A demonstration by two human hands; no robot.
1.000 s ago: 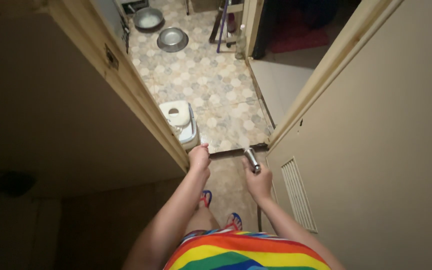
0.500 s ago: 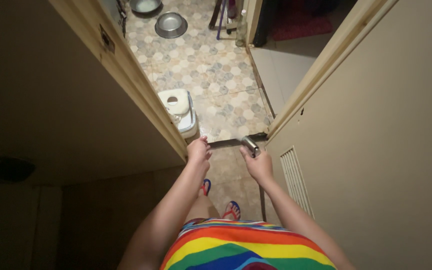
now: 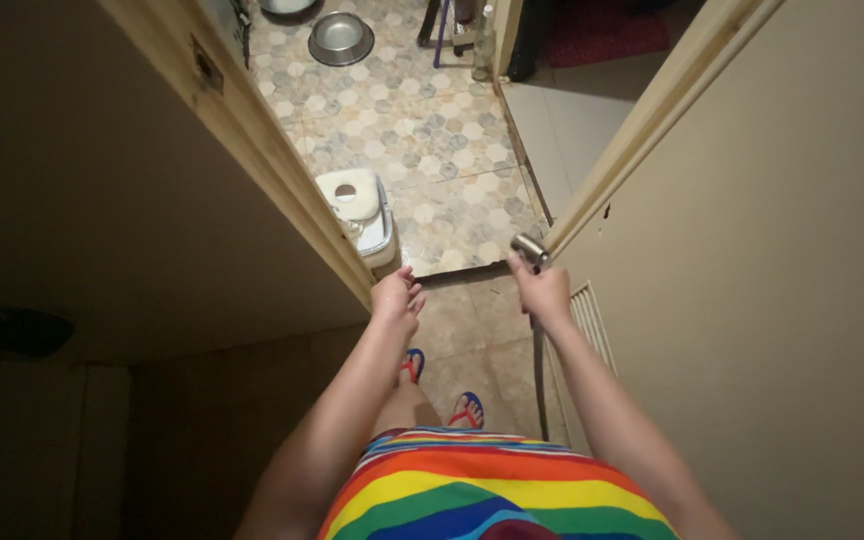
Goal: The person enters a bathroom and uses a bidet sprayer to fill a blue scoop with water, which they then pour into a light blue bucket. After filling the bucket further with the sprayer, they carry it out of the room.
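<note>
metal and shiny, the small chrome spray nozzle [image 3: 529,247] was in my right hand [image 3: 544,292]. my fingers were closed tight around its handle, and only the round silver head showed above my fist, just beside the pale wooden door frame on the right [image 3: 642,130]. a thin dark hose [image 3: 538,385] hung down from under this hand, along the beige door with the slatted vent [image 3: 592,325].

my left hand [image 3: 397,297] held nothing. its fingers were loosely bent and a little apart, and the hand rested against the lower end of the light wooden door frame on the left [image 3: 272,170]. the two hands were near each other, with the dark threshold strip [image 3: 462,272] between and a little beyond them.

past the threshold lay the floor of pale hexagon tiles [image 3: 432,150]. a white plastic box with a round hole in its lid [image 3: 357,205] stood on it, just beside the left frame and near my left hand. a round steel bowl [image 3: 340,38] stood well apart, at the far side of the floor.

below my arms i saw my rainbow striped dress [image 3: 492,495] and my feet in blue and red flip-flops [image 3: 464,410] on the darker brown tiles.
</note>
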